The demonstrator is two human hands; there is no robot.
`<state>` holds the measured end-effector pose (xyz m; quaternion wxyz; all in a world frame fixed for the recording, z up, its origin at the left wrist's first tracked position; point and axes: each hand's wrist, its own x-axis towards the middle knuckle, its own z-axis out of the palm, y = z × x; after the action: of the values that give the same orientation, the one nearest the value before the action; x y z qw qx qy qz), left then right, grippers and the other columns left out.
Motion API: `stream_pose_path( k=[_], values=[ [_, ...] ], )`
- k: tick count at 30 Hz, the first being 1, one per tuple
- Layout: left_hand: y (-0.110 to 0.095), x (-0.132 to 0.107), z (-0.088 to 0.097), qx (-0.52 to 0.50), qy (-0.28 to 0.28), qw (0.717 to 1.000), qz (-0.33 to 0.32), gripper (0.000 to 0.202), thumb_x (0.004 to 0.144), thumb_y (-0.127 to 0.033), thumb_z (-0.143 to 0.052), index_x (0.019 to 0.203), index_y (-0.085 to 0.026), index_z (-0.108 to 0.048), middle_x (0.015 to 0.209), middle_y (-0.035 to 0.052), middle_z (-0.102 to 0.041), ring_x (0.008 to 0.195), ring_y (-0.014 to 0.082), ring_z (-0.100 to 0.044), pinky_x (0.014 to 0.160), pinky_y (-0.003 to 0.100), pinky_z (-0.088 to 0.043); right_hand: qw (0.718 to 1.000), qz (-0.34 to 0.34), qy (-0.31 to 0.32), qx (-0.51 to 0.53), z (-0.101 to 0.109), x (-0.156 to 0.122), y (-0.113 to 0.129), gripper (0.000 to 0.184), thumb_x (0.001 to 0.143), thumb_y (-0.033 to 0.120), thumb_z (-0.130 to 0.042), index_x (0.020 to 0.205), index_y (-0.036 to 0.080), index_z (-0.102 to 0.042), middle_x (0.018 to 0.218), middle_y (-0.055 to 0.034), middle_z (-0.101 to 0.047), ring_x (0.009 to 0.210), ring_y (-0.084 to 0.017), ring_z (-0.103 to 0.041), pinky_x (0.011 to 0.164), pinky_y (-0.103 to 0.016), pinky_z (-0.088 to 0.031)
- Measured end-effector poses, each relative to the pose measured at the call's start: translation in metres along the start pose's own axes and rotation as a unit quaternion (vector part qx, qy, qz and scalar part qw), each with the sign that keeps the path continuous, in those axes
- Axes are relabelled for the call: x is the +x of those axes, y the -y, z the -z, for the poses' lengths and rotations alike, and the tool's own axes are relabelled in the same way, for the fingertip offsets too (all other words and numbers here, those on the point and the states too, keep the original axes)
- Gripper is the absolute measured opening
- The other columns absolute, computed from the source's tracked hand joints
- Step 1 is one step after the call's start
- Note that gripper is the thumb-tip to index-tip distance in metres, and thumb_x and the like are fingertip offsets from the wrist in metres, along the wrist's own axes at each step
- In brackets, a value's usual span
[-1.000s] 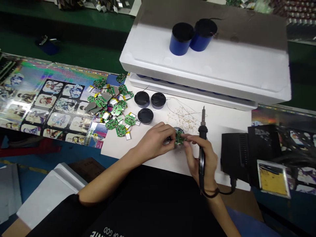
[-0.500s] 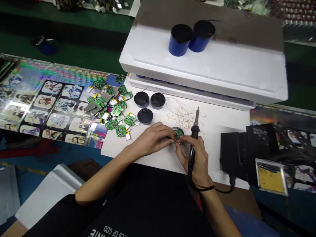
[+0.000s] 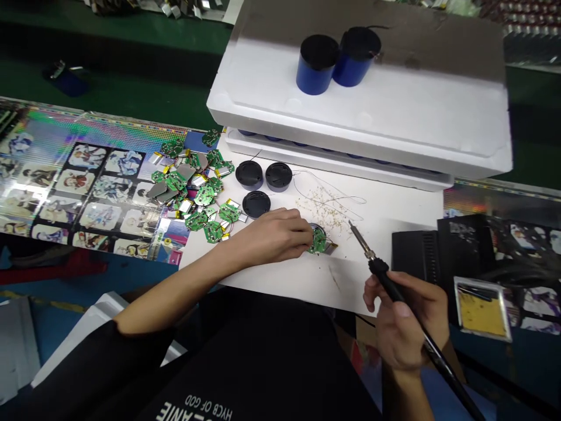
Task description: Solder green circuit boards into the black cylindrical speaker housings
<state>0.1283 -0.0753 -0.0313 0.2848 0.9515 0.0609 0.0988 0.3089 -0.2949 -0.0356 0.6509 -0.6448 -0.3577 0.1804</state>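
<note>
My right hand (image 3: 409, 318) grips a black-handled soldering iron (image 3: 379, 269), its metal tip pointing up and left over the white board. My left hand (image 3: 283, 237) is closed with its fingertips at the left edge of a green circuit board (image 3: 318, 240), which sits on a round dark housing mostly hidden beneath it. A small flat battery (image 3: 331, 248) sticks out at the board's right side. Just beyond lie thin loose solder wire (image 3: 328, 200) and scattered yellowish bits (image 3: 322, 210). Three round black caps (image 3: 256, 204) stand left of these.
Circuit boards with batteries (image 3: 193, 193) are heaped on the left. Stacked white foam trays (image 3: 359, 128) stand at the back, with two blue cylinders (image 3: 314, 67) on top. To the right are a black box (image 3: 412, 269) and a framed yellow sponge (image 3: 482, 313).
My right hand has moved right and toward me, away from the circuit board, tilting the soldering iron leftward. The left hand stays at the board, now with the battery visible beside it.
</note>
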Motion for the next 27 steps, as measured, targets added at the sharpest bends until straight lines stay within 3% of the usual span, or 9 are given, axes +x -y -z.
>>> stream_pose_path(
  k=[4,7,10,14,27],
  values=[
    [0.001,0.008,0.010,0.043,0.022,0.998,-0.037,0.016,0.105,-0.018,-0.059,0.101,-0.020,-0.074,0.109,0.0082,-0.078,0.098,0.0237,-0.065,0.085,0.035,-0.046,0.996,0.031,-0.016,-0.077,0.013,-0.016,-0.002,0.018,0.088,0.024,-0.079,0.102,0.018,-0.071,0.078,-0.0012,-0.074,0.050,-0.015,-0.068,0.041,-0.025,-0.055],
    [0.002,0.010,0.013,0.062,0.042,0.996,-0.052,0.015,0.106,-0.019,-0.059,0.105,-0.019,-0.074,0.109,0.0082,-0.078,0.098,0.0245,-0.064,0.085,0.036,-0.044,0.991,0.041,0.044,-0.123,0.016,-0.023,0.001,0.019,0.089,0.024,-0.077,0.106,0.018,-0.071,0.072,0.0000,-0.075,0.045,-0.015,-0.068,0.040,-0.023,-0.056],
    [0.003,0.010,0.013,0.071,0.057,0.994,-0.054,0.017,0.107,-0.020,-0.057,0.108,-0.019,-0.073,0.114,0.0080,-0.077,0.099,0.0245,-0.064,0.088,0.037,-0.044,0.977,0.066,0.098,-0.176,0.013,-0.026,0.003,0.019,0.090,0.024,-0.075,0.108,0.020,-0.072,0.079,-0.0016,-0.079,0.051,-0.016,-0.073,0.046,-0.023,-0.061],
    [0.003,0.010,0.014,0.071,0.067,0.994,-0.044,0.020,0.109,-0.021,-0.053,0.107,-0.020,-0.073,0.115,0.0080,-0.077,0.100,0.0242,-0.064,0.089,0.036,-0.045,0.958,0.113,0.109,-0.240,0.009,-0.026,0.002,0.014,0.090,0.026,-0.074,0.103,0.021,-0.072,0.086,-0.0037,-0.081,0.061,-0.017,-0.078,0.053,-0.024,-0.064],
    [0.004,0.011,0.012,0.021,0.028,0.998,-0.046,0.016,0.104,-0.018,-0.060,0.101,-0.022,-0.075,0.108,0.0074,-0.077,0.097,0.0233,-0.064,0.085,0.035,-0.046,0.943,0.150,0.123,-0.269,0.004,-0.023,0.002,0.012,0.091,0.025,-0.072,0.103,0.021,-0.072,0.083,-0.0024,-0.080,0.062,-0.018,-0.078,0.058,-0.026,-0.066]
  ],
)
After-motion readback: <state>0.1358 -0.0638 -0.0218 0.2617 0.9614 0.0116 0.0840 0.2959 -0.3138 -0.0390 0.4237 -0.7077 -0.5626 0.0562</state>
